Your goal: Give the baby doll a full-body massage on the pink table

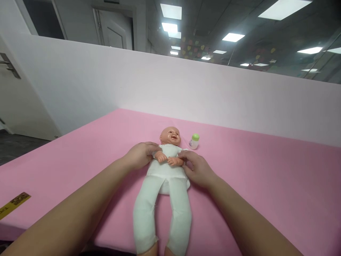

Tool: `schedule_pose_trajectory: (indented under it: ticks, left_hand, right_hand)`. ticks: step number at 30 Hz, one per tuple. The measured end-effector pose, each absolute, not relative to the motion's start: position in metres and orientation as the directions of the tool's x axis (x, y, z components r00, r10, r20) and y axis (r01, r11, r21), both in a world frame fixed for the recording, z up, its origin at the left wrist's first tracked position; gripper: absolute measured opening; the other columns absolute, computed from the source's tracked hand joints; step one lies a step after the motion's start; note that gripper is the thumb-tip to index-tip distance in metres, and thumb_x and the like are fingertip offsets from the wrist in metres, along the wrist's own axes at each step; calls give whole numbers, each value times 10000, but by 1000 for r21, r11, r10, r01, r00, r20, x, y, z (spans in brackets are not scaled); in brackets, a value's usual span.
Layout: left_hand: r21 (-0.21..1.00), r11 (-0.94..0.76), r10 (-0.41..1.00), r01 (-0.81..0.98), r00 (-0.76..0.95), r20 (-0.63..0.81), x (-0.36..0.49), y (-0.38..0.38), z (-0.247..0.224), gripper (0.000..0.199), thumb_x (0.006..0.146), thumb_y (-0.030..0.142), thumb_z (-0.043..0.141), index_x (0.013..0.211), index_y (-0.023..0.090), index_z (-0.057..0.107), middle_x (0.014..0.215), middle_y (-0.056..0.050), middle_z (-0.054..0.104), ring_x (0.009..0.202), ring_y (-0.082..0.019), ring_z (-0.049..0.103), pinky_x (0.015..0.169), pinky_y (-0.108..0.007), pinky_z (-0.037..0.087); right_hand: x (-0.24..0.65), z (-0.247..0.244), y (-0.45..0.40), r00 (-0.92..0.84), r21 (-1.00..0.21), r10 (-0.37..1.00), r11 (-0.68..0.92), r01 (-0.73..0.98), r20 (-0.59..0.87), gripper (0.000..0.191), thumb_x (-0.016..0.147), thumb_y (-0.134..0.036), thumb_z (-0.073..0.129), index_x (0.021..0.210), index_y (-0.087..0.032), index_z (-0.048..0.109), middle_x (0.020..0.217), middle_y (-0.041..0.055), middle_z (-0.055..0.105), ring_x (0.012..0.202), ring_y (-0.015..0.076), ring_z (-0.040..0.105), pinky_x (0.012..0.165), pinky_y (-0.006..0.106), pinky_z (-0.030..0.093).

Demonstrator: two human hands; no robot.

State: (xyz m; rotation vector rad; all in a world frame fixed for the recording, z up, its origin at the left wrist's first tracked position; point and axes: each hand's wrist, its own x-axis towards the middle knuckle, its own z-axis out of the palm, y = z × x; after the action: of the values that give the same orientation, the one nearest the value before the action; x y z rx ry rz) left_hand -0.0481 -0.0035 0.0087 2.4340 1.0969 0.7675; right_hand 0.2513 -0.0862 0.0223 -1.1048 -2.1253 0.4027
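Note:
A baby doll [167, 170] with a soft white cloth body and a hard plastic head lies on its back, head away from me and legs toward me. Its two forearms are bent over its chest, and its feet run out of the bottom of the view. My left hand [141, 154] grips the doll's arm on the left side, fingers over the upper arm. On the right side my right hand [197, 167] is closed around the doll's other arm near the forearm. Parts of my fingertips are hidden against the doll.
The doll lies on a pink padded table [253, 170]. A small bottle with a green cap [194, 141] stands just right of its head. A yellow label strip [14, 205] is on the table's left front. A white wall [199, 89] rises behind; a door [21, 92] is at left.

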Motion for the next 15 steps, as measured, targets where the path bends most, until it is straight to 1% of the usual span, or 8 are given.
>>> schedule_pose_trajectory:
  ticks: [2,4,6,7,9,11,13,15]
  left_hand:
    - [470,-664,739,582,609,288,-47,-3,9,581,798,167,489,1303,272,756,1370,22,624,1242,-138,628,1046,-201,531]
    - [441,-673,731,594,626,271,-45,-4,10,583,801,158,471,1292,285,759,1356,33,631,1246,-136,624,1064,-205,517]
    - [456,-659,743,598,611,274,-43,-6,11,565,800,168,484,1275,291,764,1363,41,627,1264,-139,615,1081,-203,503]
    - [485,-641,758,595,590,278,-43,-7,11,549,800,179,501,1269,287,766,1373,40,621,1269,-141,613,1074,-195,501]
    - [580,-576,804,575,526,277,-42,-8,10,507,817,234,553,1278,271,761,1374,21,621,1246,-144,620,1021,-174,508]
    - [700,-475,865,533,429,260,-43,-6,5,492,838,325,613,1307,248,740,1319,-11,649,1165,-140,641,932,-155,515]
    - [829,-341,928,442,300,222,-46,0,-2,507,827,405,675,1288,201,728,1217,-50,683,1045,-133,658,849,-149,511]
    - [936,-199,974,292,166,155,-50,10,-11,505,787,420,732,1204,136,712,1128,-85,691,937,-125,662,792,-156,511]
  right_hand:
    - [251,22,-84,-418,-522,790,611,595,449,415,839,-13,575,1153,-258,693,1080,15,709,1003,214,650,907,376,540]
    - [251,20,-82,-440,-476,762,643,601,474,467,811,13,567,1166,-260,699,1131,17,712,1084,225,641,981,396,521]
    - [251,17,-80,-448,-440,747,656,613,491,501,794,17,569,1185,-265,706,1197,21,711,1162,240,625,1042,422,499]
    - [251,14,-79,-438,-442,754,648,620,490,500,796,9,573,1188,-268,711,1212,22,713,1172,245,626,1049,430,499]
    - [253,9,-76,-371,-518,802,590,620,468,468,825,-33,587,1202,-279,719,1220,25,721,1162,247,645,1035,433,520]
    - [259,3,-72,-229,-668,868,487,563,440,415,868,-113,626,1233,-289,715,1250,26,726,1173,248,664,1036,427,539]
    - [268,-3,-65,-54,-808,909,394,438,414,404,888,-213,688,1285,-291,691,1341,34,700,1231,254,657,1072,427,536]
    - [281,-9,-56,109,-899,925,316,303,363,463,868,-283,752,1322,-273,662,1365,57,690,1226,266,668,1070,434,549]
